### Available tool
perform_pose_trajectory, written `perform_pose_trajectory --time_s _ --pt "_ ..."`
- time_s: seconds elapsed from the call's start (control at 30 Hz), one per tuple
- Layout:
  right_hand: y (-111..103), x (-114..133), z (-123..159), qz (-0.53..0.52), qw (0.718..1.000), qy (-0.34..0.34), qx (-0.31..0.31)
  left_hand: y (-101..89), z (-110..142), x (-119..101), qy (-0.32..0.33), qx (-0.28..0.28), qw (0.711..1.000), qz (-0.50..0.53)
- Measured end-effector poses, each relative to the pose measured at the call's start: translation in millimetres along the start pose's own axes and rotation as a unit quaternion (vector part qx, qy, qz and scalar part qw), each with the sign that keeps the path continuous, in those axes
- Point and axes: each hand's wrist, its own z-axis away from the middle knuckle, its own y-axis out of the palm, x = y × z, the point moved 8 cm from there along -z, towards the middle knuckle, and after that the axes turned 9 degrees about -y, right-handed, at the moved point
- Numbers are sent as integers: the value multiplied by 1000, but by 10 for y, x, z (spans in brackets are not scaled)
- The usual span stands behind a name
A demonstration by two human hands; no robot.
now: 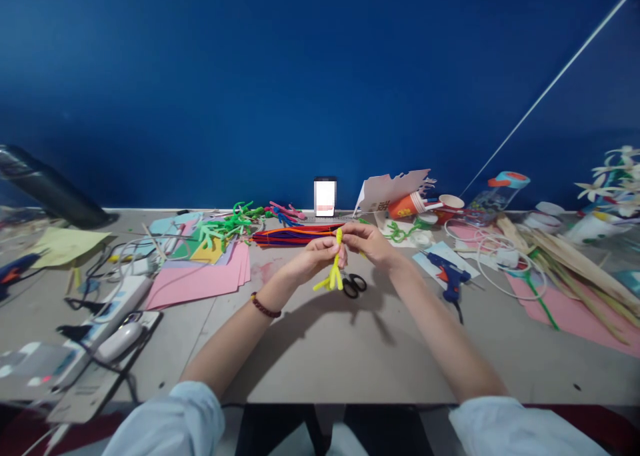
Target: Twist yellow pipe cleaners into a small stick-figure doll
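Note:
Above the middle of the table, my left hand (324, 253) is closed in a pinch on a yellow pipe-cleaner figure (336, 273) with several strands hanging below the fingers. My right hand (369, 243) meets it from the other side, its fingers pinched together at the upper end of the same yellow pipe cleaner. Fingers partly hide the upper part of the figure. Black-handled scissors (354, 286) lie on the table just below and behind my hands. A bundle of red, orange and purple pipe cleaners (285, 235) lies beyond my left hand.
A phone (325, 197) with a lit screen stands against the blue wall. Green pipe-cleaner pieces (235, 224) and pink paper (200, 279) lie left. A blue glue gun (453, 276) rests right, near a white cable (487, 259). A power strip (107, 319) sits far left.

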Motion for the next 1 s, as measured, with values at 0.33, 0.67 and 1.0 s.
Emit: perform_pose_trajectory --time_s 0.33,0.67,1.0 --pt "143 8 43 -48 998 10 35 96 -14 84 -17 31 998 57" --pt "-13 191 -9 163 978 -96 -91 -380 -24 23 45 -235 971 -24" --pt "-57 159 4 205 967 -100 -112 -422 40 -116 74 -285 946 -134"
